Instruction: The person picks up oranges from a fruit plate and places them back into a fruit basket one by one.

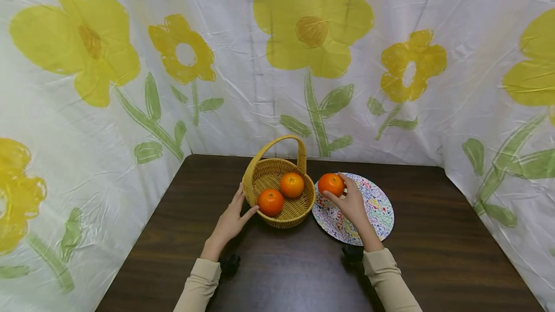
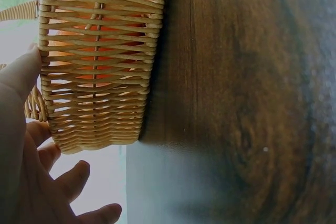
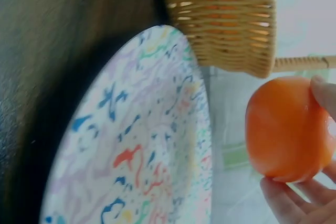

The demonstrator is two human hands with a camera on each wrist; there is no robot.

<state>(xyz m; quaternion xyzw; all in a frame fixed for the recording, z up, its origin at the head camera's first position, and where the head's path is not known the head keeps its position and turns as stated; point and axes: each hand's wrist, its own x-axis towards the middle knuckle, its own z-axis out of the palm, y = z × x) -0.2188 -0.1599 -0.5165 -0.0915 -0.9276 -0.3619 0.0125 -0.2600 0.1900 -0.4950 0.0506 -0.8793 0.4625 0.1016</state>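
Observation:
A yellow wicker basket [image 1: 284,223] with an arched handle stands on the table, two oranges inside: one orange [image 1: 270,202] near its front left, another orange [image 1: 292,185] farther back. My left hand [image 1: 230,220] touches the basket's left side at the rim, thumb and fingers spread apart; in the left wrist view the lower fingers stand off the weave. With thumb and fingertips, my right hand [image 1: 352,202] pinches a third orange [image 1: 331,184] from its right side. In the right wrist view this orange [image 3: 286,129] is above the plate [image 3: 152,129], a gap between them.
The round plate [image 1: 377,206], white with multicoloured squiggles, lies right beside the basket on the dark wooden table [image 1: 286,273]. A white curtain [image 1: 234,110] with yellow flowers hangs behind and along both sides.

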